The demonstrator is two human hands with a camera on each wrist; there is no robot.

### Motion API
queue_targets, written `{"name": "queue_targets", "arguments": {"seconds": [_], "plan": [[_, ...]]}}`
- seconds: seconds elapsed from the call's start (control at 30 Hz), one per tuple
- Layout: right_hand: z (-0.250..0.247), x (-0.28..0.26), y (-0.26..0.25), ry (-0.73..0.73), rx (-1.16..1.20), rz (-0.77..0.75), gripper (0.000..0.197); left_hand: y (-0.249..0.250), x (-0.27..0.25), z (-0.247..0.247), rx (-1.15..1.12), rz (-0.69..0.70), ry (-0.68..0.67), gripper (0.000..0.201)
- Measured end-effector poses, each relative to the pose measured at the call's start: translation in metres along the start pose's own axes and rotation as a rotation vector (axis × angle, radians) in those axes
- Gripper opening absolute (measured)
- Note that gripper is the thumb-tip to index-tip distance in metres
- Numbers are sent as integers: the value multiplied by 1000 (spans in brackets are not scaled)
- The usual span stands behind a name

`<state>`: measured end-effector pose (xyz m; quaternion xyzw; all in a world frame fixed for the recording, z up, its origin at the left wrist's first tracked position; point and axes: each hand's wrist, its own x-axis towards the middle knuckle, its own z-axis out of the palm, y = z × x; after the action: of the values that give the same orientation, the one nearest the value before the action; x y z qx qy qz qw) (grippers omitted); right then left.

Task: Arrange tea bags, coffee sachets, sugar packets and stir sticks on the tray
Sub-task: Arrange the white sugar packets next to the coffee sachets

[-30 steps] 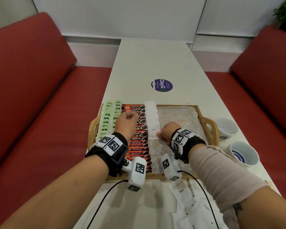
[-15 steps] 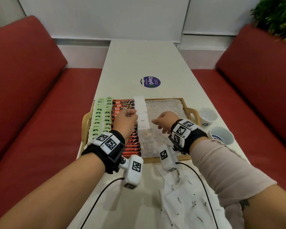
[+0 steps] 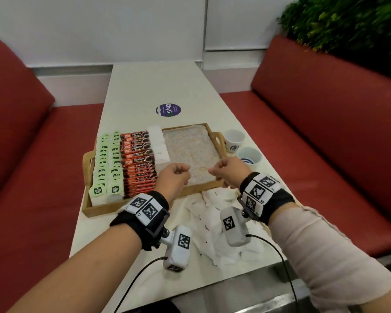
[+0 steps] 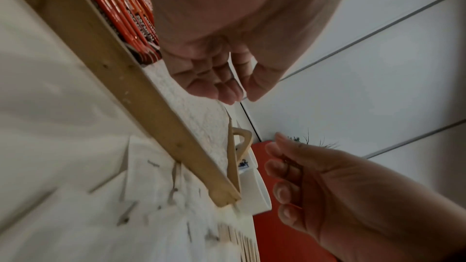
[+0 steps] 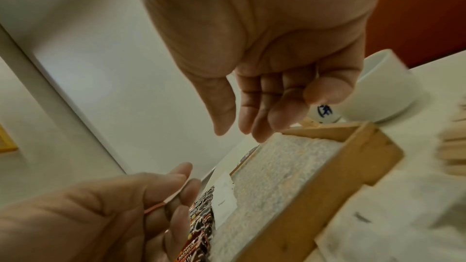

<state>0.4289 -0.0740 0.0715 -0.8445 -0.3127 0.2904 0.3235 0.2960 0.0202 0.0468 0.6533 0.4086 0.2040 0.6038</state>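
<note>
A rectangular wooden tray with cut-out side handles [image 3: 93, 207] is sitting on a long pale table [image 3: 167, 86] between two red upholstered benches [image 3: 20, 154]. Along the tray's left side, two columns of green-labelled tea bags [image 3: 106, 163] are lying in overlapping rows, and just beside them a column of red and black coffee sachets marked PREMIUM [image 3: 138, 163] is running the tray's full depth. Touching that column on its right, a short row of white paper sugar packets [image 3: 159, 144] is covering only the far part of the speckled tray liner [image 3: 187, 145]. More loose white sugar packets [image 3: 209, 213] are lying in a heap on the table just in front of the tray's near rim, with pale wooden stir sticks [image 5: 453, 146] beside them at the right. Two small white cups with blue markings [image 3: 242, 143] are standing near the tray's right handle. The left hand [image 3: 174, 179] is hovering above the tray's near edge with fingers loosely curled and holding nothing. The right hand [image 3: 230, 172] is hanging opposite it, well apart, fingers relaxed and slightly bent, also holding nothing.
</note>
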Motion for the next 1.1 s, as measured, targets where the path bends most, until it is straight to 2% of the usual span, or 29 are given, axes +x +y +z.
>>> {"name": "queue_targets", "arguments": {"seconds": [0.3, 0.47, 0.53, 0.6, 0.7, 0.8, 0.93, 1.1], "plan": [[1, -52, 38, 115, 16, 85, 16, -13, -27, 33, 16, -35, -167, 12], [12, -79, 59, 249, 20, 217, 20, -28, -43, 39, 61, -40, -246, 12], [19, -92, 67, 289, -33, 282, 16, -37, -50, 39, 115, -8, -274, 14], [26, -104, 74, 317, -54, 351, 17, -47, -56, 38, 213, 50, -318, 15], [40, -118, 85, 314, -95, 415, 37, -58, -64, 39, 457, 192, -409, 22], [58, -125, 91, 232, -187, 418, 53, -64, -71, 43, 842, 376, -531, 48], [79, -131, 89, 188, -212, 375, 59, -71, -79, 45, 1196, 387, -680, 72], [93, -133, 79, 171, -240, 311, 57, -87, -75, 33, 1355, 416, -672, 75]]}}
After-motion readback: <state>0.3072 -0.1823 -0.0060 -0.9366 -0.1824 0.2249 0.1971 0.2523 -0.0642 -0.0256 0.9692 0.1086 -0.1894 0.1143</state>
